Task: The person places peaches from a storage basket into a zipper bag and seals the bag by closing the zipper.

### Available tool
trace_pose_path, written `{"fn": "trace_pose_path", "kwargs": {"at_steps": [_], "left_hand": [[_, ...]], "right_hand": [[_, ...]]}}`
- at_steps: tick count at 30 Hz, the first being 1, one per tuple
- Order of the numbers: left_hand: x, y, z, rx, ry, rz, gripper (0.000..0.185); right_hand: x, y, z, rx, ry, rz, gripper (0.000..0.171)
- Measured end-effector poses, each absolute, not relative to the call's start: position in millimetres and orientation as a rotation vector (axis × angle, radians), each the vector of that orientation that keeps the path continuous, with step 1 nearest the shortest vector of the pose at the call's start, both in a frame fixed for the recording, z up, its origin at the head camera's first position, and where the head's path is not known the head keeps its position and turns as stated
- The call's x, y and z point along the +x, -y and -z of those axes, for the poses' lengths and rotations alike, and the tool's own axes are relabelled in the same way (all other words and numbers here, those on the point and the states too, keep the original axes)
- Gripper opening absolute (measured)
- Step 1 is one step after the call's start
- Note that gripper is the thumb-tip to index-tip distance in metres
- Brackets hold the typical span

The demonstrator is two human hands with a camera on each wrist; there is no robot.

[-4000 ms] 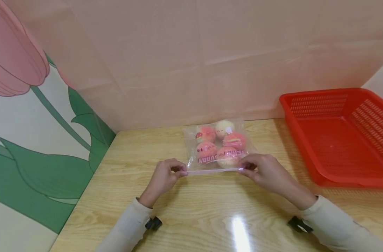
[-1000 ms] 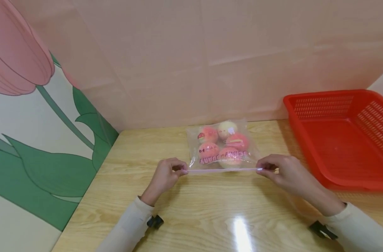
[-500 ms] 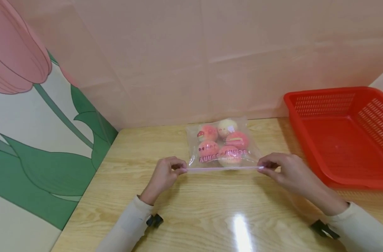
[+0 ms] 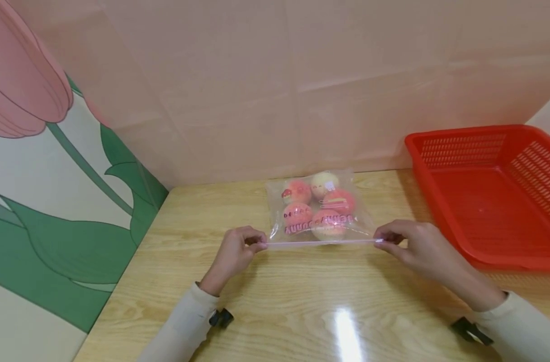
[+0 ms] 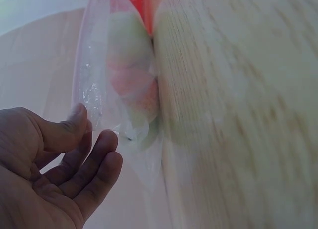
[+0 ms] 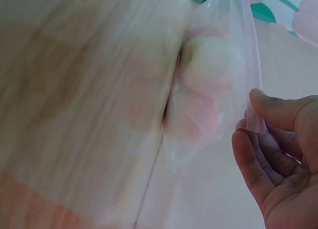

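Since four seconds ago, the right hand (image 4: 413, 246) has been slid rightward along the zip strip to the bag's right end, while the left hand (image 4: 236, 251) has been kept at the left end. One clear plastic bag (image 4: 319, 210) is laid flat on the wooden tabletop (image 4: 302, 311), toward the middle of its far edge, with its sealed strip stretched between the two hands. Five round pieces can be counted inside it: four pink balls (image 4: 297, 192) and one pale yellow ball (image 4: 325, 182). The strip's left end is pinched between thumb and curled fingers of the left hand, and the right end is pinched likewise by the right hand; both pinches are confirmed in the wrist views. One red slotted basket (image 4: 456, 138) is set at the far right corner of the tabletop, apart from the bag. A pale pink wall is seen behind, and a panel painted with a tulip (image 4: 21, 90) and green leaves stands along the left edge.
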State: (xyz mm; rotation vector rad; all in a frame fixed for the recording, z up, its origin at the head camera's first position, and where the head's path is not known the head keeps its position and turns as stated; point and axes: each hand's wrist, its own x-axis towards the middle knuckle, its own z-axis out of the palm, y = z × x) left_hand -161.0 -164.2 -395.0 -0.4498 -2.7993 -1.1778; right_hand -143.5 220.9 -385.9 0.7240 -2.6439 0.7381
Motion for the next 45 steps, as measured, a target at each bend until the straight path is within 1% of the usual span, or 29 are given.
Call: {"fn": "trace_pose_path", "kwargs": {"at_steps": [8,15,21,27,30,35,40,45], "left_hand": [[-163.0,164.7,397.2,-0.444,2.796,1.177,0.004],[-162.0,164.3,394.8,-0.455,2.805,1.152,0.004],[-161.7,162.1,392.5,-0.511,2.818,1.093,0.004],[-149.6,162.6,383.8,-0.710,2.833,0.731,0.007],[-140.8,162.5,381.3,-0.898,2.765,0.496,0.009],[-127.2,159.6,382.6,-1.166,2.580,0.025,0.008],[-125.6,157.6,387.6,-1.216,2.512,-0.235,0.011],[-127.3,159.2,389.3,-1.274,2.456,-0.394,0.009]], "right_hand": [[-143.9,-224.4,383.7,0.701,2.658,-0.723,0.022],[-141.7,-227.7,387.5,0.754,2.596,-0.705,0.026],[-137.7,-229.4,386.1,0.759,2.616,-0.655,0.027],[-131.9,-227.8,389.1,0.892,2.563,-0.498,0.031],[-127.6,-227.5,391.4,0.945,2.512,-0.430,0.035],[-124.7,-224.2,395.3,0.991,2.464,-0.335,0.033],[-120.1,-218.8,399.1,1.058,2.440,-0.176,0.031],[-117.6,-212.2,401.9,1.133,2.398,-0.068,0.025]]}}
